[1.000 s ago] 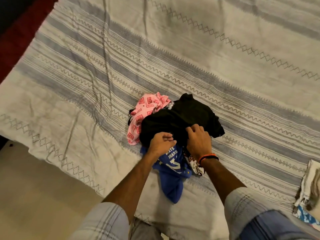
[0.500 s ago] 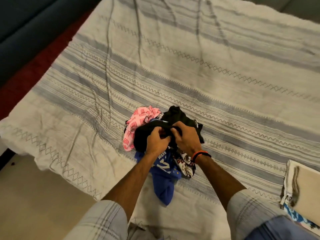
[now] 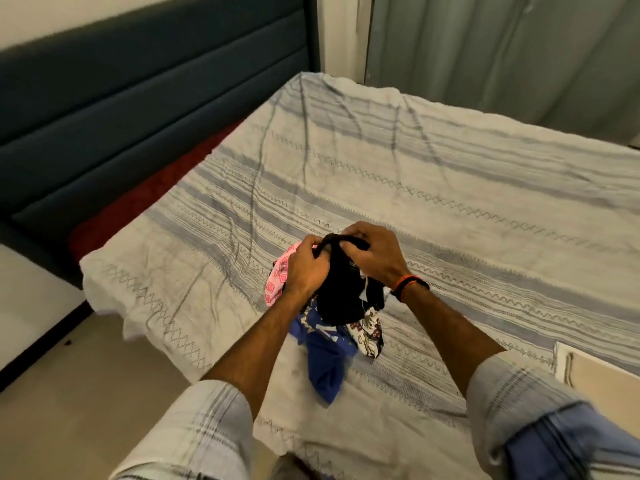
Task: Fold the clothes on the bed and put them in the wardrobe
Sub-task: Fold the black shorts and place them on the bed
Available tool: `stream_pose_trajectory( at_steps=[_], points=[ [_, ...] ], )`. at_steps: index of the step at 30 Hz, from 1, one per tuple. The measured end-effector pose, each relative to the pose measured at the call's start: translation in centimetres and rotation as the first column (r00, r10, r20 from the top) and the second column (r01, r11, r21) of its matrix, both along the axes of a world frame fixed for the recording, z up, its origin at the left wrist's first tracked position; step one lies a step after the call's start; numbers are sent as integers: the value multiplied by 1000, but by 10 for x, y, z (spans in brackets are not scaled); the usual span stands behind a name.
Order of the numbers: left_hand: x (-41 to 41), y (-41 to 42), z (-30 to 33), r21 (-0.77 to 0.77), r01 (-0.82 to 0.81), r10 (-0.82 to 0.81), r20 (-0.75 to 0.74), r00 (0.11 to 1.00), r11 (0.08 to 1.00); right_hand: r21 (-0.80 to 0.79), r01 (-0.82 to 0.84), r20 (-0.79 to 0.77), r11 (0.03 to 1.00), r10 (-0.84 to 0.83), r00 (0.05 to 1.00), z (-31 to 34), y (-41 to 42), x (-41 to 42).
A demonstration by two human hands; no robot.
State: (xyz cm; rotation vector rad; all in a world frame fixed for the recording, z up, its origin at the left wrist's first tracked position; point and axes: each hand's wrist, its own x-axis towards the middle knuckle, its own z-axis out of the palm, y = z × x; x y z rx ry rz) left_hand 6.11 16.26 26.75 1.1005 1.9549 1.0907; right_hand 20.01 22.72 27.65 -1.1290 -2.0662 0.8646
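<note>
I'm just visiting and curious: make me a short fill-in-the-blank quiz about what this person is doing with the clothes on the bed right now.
1. Both hands, the left hand and the right hand, grip the ____ garment.
2. The garment lying left of the pile is ____ with a square pattern.
3. The garment trailing toward the person is ____.
4. The orange and black wristband is on the ____ wrist.

Missing words: black; pink; blue; right

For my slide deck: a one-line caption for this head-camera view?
Both hands, left and right, lift a black garment from the clothes pile on the striped bedspread.
</note>
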Motion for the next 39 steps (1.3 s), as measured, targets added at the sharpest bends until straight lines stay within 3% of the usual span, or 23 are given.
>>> stream_pose_trajectory(
  at_steps=[4, 8, 12, 20, 26, 31, 39],
  points=[
    [4, -19, 33, 109, -5, 12, -67, 998, 994, 0, -7, 44, 1000, 7, 999, 20, -18, 15],
    [6, -38, 66, 208, 66, -23, -202, 979, 976, 69, 95, 154, 993, -105, 982, 46, -39, 29],
    [5, -65, 95, 292, 95, -22, -244, 970, 952, 99, 219, 249, 971, -237, 939, 71, -64, 48],
    [-14, -112, 120, 397, -96, 186, -196, 963, 913, 174, 444, 351, 879, -477, 806, 99, -123, 90],
    [-35, -134, 120, 260, 70, 58, -452, 890, 963, 118, 587, 187, 801, -599, 779, 119, -140, 122],
    [-25, -137, 118, 161, 119, 19, -668, 744, 980, 140, 600, 136, 788, -616, 776, 128, -144, 140],
    [-9, -114, 119, 40, 13, 19, -725, 689, 999, 172, 654, 221, 737, -676, 704, 138, -131, 195]
  ],
)
